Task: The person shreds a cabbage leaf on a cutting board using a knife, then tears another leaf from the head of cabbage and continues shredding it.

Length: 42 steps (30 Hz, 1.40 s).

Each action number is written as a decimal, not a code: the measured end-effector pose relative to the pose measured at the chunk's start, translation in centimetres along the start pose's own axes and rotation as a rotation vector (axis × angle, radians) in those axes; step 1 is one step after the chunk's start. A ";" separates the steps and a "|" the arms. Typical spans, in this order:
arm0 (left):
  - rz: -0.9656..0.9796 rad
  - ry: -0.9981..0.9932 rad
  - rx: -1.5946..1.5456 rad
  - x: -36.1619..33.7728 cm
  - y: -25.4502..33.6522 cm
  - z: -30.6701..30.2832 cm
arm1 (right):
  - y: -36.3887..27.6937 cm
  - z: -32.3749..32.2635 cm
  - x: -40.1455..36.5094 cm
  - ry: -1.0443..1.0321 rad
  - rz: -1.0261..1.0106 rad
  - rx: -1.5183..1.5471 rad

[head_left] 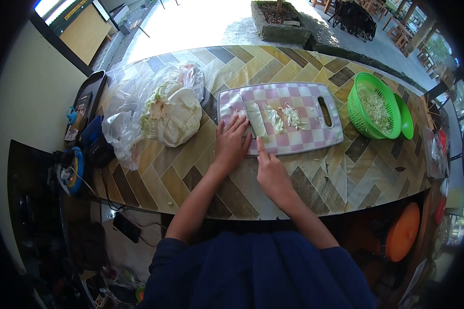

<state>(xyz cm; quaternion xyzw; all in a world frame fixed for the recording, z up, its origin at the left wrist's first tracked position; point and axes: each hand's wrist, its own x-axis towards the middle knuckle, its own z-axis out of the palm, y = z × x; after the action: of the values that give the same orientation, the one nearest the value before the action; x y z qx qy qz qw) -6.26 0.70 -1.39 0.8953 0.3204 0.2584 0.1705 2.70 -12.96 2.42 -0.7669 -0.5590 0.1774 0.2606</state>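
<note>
On the pink-and-white checked cutting board (309,139), my right hand (274,177) grips a knife (255,121), its forefinger stretched along the top near the handle. The broad blade points away from me. Left of the blade, my left hand (233,144) presses with bent fingers on a piece of cabbage (237,113), mostly hidden beneath them. Sliced cabbage (274,119) and a small heap of shreds (293,117) lie right of the knife. A partly cut cabbage head (176,116) rests to the left of the board.
Crumpled clear plastic bags (122,126) lie around the cabbage head. At the right, a green basket (357,110) holds shredded cabbage, with another green container (407,121) beside it. A dark tray (90,87) stands at the table's left edge. An orange round object (402,232) is below right.
</note>
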 end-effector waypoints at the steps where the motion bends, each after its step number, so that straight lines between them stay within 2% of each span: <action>1: -0.008 0.009 -0.030 0.0 0.0 0.0 | 0.1 0.2 0.2 0.006 -0.001 -0.003; 10: -0.047 0.083 -0.215 0.2 -0.1 -0.3 | -1.0 -2.3 -2.9 -0.092 0.014 -0.253; 21: -0.061 0.160 -0.344 0.5 0.9 -2.6 | -0.1 -1.0 -0.1 0.005 0.009 -0.166; 27: -0.187 0.237 -0.462 0.2 2.2 -4.5 | 0.6 -0.4 1.1 0.024 -0.004 -0.112; 33: -0.075 0.456 -0.471 2.0 0.9 -5.5 | 1.6 -0.6 1.2 0.088 -0.048 0.172; 39: -0.034 0.077 -0.031 4.4 -0.8 -3.8 | 1.6 -2.4 -0.3 0.212 -0.038 0.359; 42: 0.132 -0.020 -0.093 4.3 0.6 -3.2 | 2.2 -3.8 -0.8 0.274 -0.007 0.388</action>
<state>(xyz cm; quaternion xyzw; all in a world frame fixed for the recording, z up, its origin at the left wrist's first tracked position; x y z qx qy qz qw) -4.95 3.58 2.96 0.9081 0.2466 0.2748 0.1977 6.31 -15.08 4.13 -0.7174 -0.4766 0.1751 0.4771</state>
